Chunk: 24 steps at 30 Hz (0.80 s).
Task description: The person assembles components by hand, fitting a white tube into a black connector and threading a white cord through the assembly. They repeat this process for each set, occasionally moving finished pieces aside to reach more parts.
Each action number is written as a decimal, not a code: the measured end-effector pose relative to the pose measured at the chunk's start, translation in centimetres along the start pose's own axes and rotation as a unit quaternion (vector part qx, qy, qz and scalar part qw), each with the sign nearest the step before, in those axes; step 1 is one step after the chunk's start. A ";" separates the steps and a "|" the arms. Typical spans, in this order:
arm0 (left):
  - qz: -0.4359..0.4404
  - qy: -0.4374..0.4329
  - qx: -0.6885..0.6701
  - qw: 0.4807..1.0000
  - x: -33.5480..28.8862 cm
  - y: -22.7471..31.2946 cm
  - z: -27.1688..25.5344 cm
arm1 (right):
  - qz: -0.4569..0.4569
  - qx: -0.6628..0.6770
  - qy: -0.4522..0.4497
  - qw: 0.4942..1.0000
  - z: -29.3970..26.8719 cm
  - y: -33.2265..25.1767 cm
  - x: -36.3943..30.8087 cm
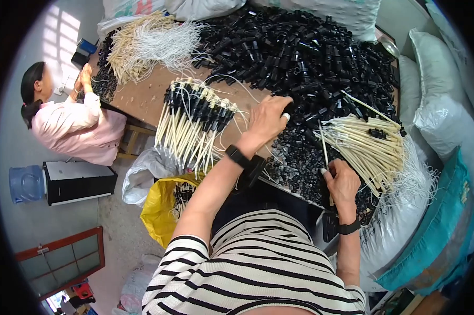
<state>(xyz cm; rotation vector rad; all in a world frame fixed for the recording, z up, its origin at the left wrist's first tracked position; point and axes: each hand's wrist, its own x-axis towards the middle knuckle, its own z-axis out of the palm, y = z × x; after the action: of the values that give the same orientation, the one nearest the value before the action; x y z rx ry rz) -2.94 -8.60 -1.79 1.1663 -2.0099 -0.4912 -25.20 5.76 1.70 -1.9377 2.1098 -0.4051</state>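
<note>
My left hand (266,116), wearing a ring, reaches over the table at the lower edge of a large heap of black plastic parts (279,47). Its fingers are closed round a black plastic part (288,108), mostly hidden by the hand. My right hand (343,181) pinches the lower end of a thin cream stick (323,140), which stands nearly upright. Right beside it lies a bundle of cream sticks (363,144) with white strings trailing at its end. Below both hands spreads a layer of small dark pieces (300,163).
Left of my left hand lie cream sticks with black parts fitted (189,126). White strings (166,44) are piled farther back. A yellow bag (160,210) hangs at the table's front edge. Stuffed sacks (436,79) crowd the right. Another person (76,123) works at the far left.
</note>
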 end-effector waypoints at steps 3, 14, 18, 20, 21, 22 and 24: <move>-0.056 -0.046 0.061 0.996 0.5 -0.8 1.8 | 0.023 0.007 -0.016 1.000 0.2 0.9 -0.2; -0.231 -0.067 -0.174 0.955 -2.9 -0.2 -1.7 | -0.024 0.245 -0.006 0.969 -1.0 -0.1 0.8; -0.283 -0.010 -0.283 0.916 -3.7 0.4 -2.1 | -0.018 0.280 -0.028 0.959 -0.7 -0.5 0.8; -0.300 0.011 -0.351 0.887 -4.1 0.3 -2.5 | -0.011 0.293 -0.041 0.955 -0.7 -0.7 0.7; -0.310 0.001 -0.412 0.857 -4.5 -0.2 -2.6 | -0.018 0.303 -0.048 0.952 -0.6 -0.8 0.6; -0.318 -0.009 -0.471 0.823 -4.8 -0.5 -2.7 | -0.025 0.313 -0.055 0.948 -0.6 -0.9 0.5; -0.343 -0.033 -0.481 0.806 -4.7 0.4 -3.0 | -0.023 0.314 -0.069 0.947 -0.3 -0.8 0.3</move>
<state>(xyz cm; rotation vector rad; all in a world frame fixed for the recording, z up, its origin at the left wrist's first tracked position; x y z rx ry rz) 0.54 -4.22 -1.54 1.1244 -0.9905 -1.6860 -24.55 5.36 2.25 -1.5791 1.5826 -0.8078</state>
